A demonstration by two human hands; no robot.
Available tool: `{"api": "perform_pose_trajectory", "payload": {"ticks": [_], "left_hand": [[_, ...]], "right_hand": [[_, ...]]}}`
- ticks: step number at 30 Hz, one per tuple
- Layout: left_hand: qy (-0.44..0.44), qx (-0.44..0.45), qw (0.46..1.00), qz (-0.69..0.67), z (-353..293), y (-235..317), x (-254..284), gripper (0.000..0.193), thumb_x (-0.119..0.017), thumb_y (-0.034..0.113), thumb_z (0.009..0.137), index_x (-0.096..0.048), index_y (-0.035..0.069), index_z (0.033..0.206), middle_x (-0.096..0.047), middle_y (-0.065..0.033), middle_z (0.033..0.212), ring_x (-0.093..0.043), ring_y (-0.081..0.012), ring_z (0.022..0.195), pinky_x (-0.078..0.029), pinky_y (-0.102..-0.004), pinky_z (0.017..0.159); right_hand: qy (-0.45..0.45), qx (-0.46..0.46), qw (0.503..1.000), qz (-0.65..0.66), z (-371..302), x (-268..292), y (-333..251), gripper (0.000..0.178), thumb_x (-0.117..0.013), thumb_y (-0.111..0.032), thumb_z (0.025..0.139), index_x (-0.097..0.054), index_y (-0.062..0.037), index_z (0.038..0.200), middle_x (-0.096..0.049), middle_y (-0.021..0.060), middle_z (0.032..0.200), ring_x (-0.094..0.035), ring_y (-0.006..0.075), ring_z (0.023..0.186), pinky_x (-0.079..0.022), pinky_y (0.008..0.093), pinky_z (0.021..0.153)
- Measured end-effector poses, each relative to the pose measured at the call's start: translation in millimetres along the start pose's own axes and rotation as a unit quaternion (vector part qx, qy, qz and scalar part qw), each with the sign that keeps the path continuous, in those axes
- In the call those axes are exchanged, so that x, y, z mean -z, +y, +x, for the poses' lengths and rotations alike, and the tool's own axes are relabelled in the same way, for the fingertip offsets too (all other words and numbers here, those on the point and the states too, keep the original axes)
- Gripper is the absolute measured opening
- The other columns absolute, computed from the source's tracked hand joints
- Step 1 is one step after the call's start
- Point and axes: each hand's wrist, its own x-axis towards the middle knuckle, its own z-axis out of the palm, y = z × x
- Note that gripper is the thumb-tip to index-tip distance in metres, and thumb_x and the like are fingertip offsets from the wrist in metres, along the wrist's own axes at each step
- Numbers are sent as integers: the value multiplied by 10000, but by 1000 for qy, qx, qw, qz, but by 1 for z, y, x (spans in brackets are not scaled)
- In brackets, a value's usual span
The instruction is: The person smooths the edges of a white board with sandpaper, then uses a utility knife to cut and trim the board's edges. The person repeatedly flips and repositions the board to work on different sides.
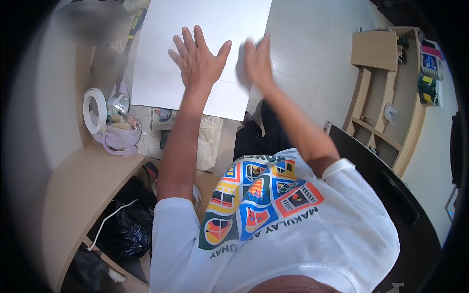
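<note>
A large white sheet (166, 93) of paper or board lies on top of newspaper (207, 141). My left hand (199, 61) rests palm down on the sheet with its fingers spread and nothing held. At the sheet's right edge is my right hand (258, 61), turned edge-on and slightly blurred by motion. Its thumb stands apart from its stretched fingers, and I see nothing in it. Whether it touches the sheet I cannot tell. A faint line crosses the sheet below my hands.
Left of the sheet are a white tape roll (95, 111), a lilac bag (119, 139) and a long tool with a yellow-and-dark handle (137, 23). A wooden shelf unit (373, 49) stands at the right, beside a dark panel (395, 195). Dark bags (124, 229) fill a lower-left compartment.
</note>
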Motion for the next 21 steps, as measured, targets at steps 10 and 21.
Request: {"api": "perform_pose_trajectory", "payload": {"ticks": [10,21], "left_hand": [[10,10,1000,-2,-14,-6,-3,1003,-514,742,917,-288,45,1603,-226,-265,1655,-118,-467,1551,-74,-658,1233],[-30,29,999,-7,-10,11,26,968,-488,716,939,-258,67,1620,-194,-224,1683,-105,-429,1567,-36,-613,1254]], "right_hand": [[-93,-57,993,38,-222,-1,-23,839,-438,-331,1062,7,199,1535,-80,417,1618,-77,518,1537,-95,504,1262],[-49,-100,993,41,-87,4,-8,771,-439,-311,1063,-94,212,1511,-275,423,1558,-277,476,1498,-227,441,1245]]}}
